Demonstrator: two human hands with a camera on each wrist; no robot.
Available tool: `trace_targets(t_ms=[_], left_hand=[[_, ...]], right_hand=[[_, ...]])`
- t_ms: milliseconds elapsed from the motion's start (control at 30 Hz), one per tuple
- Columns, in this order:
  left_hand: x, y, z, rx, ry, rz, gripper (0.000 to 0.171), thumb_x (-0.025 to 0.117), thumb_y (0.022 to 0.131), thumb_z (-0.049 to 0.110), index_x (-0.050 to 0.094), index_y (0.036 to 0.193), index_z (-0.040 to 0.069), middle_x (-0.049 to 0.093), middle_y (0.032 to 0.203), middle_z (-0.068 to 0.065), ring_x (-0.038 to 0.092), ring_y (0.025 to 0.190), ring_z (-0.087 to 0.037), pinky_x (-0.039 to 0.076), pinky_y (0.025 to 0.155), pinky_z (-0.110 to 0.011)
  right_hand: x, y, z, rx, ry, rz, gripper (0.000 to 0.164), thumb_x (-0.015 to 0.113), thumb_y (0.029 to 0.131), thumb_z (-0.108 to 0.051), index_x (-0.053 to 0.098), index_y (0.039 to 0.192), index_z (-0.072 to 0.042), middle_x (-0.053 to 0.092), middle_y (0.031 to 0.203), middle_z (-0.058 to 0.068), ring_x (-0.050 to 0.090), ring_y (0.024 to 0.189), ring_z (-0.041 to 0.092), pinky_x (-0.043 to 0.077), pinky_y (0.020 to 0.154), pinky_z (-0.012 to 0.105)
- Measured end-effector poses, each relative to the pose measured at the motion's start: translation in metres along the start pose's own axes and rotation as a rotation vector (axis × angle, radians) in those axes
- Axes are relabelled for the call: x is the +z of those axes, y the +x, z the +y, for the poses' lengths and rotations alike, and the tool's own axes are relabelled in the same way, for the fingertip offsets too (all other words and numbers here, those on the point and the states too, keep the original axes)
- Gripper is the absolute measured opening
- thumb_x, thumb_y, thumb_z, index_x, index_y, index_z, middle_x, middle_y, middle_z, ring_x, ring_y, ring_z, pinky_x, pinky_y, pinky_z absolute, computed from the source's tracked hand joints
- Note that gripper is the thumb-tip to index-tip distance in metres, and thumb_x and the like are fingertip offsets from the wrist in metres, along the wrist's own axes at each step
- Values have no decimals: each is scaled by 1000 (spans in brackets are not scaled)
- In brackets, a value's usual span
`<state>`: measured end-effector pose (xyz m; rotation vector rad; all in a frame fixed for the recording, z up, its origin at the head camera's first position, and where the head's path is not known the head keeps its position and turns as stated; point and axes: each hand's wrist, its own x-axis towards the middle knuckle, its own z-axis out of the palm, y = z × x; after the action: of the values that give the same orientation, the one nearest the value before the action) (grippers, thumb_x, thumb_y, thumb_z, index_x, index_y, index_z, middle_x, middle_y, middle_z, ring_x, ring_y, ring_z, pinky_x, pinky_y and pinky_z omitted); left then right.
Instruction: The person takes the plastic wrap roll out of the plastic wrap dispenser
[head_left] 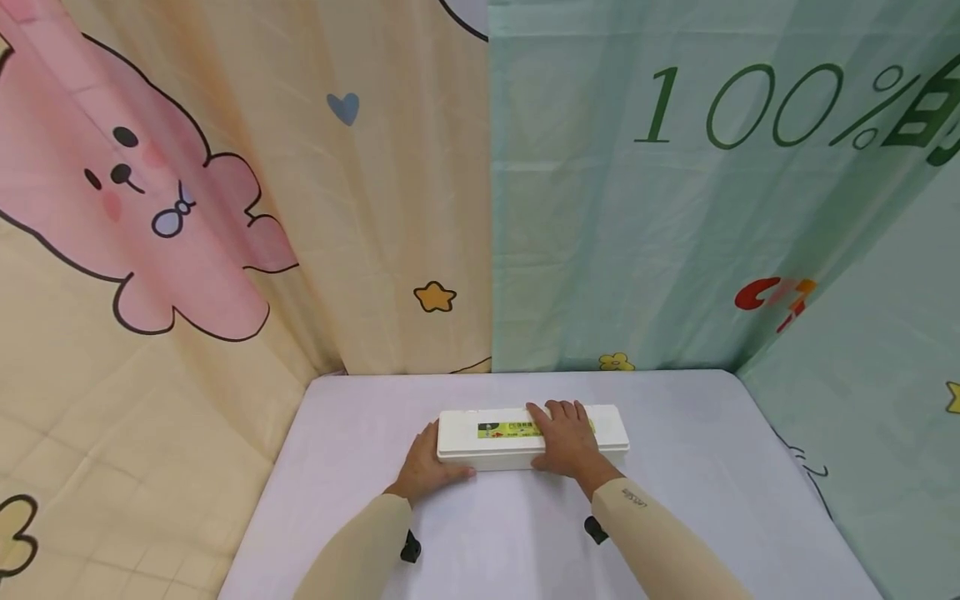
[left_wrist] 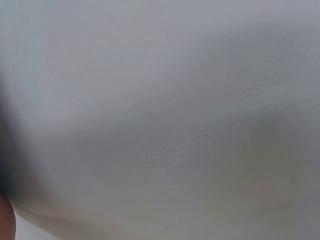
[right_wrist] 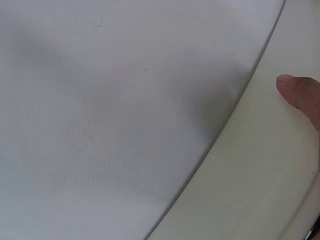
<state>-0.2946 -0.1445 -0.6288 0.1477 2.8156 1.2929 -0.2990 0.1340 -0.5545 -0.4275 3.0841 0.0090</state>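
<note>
A long white lidded box [head_left: 457, 431] with a yellow-green printed label lies on the table in the head view. My left hand [head_left: 427, 468] grips its left end, fingers along the short side and thumb at the lower front edge. The right hand [head_left: 567, 438] holds the box from above, right of the middle. Its fingers spread over the lid and cover part of the label, while its thumb presses the front wall. In the right wrist view that thumb [right_wrist: 300, 95] lies against the white front wall. Mostly blurred pale cloth fills the left wrist view.
A pale lilac cloth [head_left: 690, 500] covers the table. Printed curtains [head_left: 420, 208] enclose it at the back and both sides, cream with a pink bear on the left and green on the right. Small black devices [head_left: 596, 529] sit at both wrists.
</note>
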Motion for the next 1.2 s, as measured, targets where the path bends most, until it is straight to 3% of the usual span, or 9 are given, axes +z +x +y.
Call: trace_targets(t_ms=[133, 267, 400, 533, 733, 1000, 1200], left_hand=[[0, -3, 1, 31, 24, 10, 112, 84, 45, 61, 32, 140, 29, 49, 119, 14, 43, 111, -12, 30, 103, -39], [-1, -4, 0, 61, 36, 33, 109, 82, 45, 63, 36, 137, 28, 50, 116, 14, 45, 108, -11, 32, 101, -38], [1, -6, 1, 44, 48, 30, 113, 78, 46, 69, 34, 140, 23, 49, 128, 7, 39, 123, -18, 21, 109, -41], [4, -9, 1, 2, 45, 15, 119, 76, 47, 71, 30, 143, 18, 39, 142, -1, 22, 136, -25, 7, 113, -42], [5, -10, 1, -16, 65, 43, 122, 74, 45, 74, 31, 143, 15, 38, 143, -4, 20, 136, -26, 8, 113, -41], [5, -14, 1, 4, 76, 65, 121, 73, 47, 73, 31, 143, 13, 40, 142, -7, 22, 136, -28, 9, 113, -43], [8, -14, -1, 17, 84, 76, 121, 73, 48, 73, 31, 142, 11, 40, 141, -9, 24, 135, -28, 11, 112, -43]], right_hand=[[1, -3, -1, 4, -19, -3, 99, 75, 62, -60, 29, 143, -29, 38, 134, 8, 30, 126, 32, 15, 110, 53], [1, -6, -2, 4, 20, 2, 97, 76, 61, -57, 30, 142, -29, 37, 134, 9, 29, 125, 33, 16, 109, 53], [3, -6, -3, 16, 41, -12, 94, 76, 60, -52, 32, 141, -30, 38, 132, 9, 29, 124, 33, 17, 108, 54], [4, -5, -4, 42, 40, -34, 96, 77, 57, -48, 32, 140, -31, 38, 132, 8, 29, 124, 33, 16, 108, 54], [4, -3, -9, 88, 55, -52, 96, 78, 57, -41, 31, 140, -31, 36, 134, 10, 26, 126, 36, 10, 109, 58], [-4, -6, -24, 94, -102, -97, 88, 75, 69, -34, 27, 142, -23, 35, 135, 18, 26, 128, 42, 10, 107, 61], [-8, -7, -31, 65, -153, -107, 94, 79, 62, -41, 30, 137, -13, 38, 132, 25, 25, 127, 50, 17, 106, 62]])
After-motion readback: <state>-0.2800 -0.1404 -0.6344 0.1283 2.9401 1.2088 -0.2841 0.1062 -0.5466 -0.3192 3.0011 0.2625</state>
